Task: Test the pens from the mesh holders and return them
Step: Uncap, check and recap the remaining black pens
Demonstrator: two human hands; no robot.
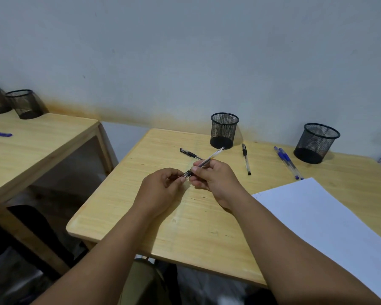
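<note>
The right hand (216,177) pinches a clear-barrelled pen (209,160) between thumb and fingers, its far end angled up toward the nearer mesh holder (224,130). The left hand (161,188) has its fingers curled round the pen's dark lower end, apparently the cap (186,173), touching the right hand's fingertips. Both hands hover over the middle of the desk (185,227). Just behind them, in front and to the left of that mesh holder, lies a black-capped pen (190,153); to the holder's right lies another black pen (246,159), and further right two blue pens (288,162) lie side by side near a second mesh holder (316,143). A white sheet of paper (321,221) covers the desk's right part. Well left of the first holder, a separate desk (42,142) carries two more mesh holders (24,104) and a blue pen (0,134)
</note>
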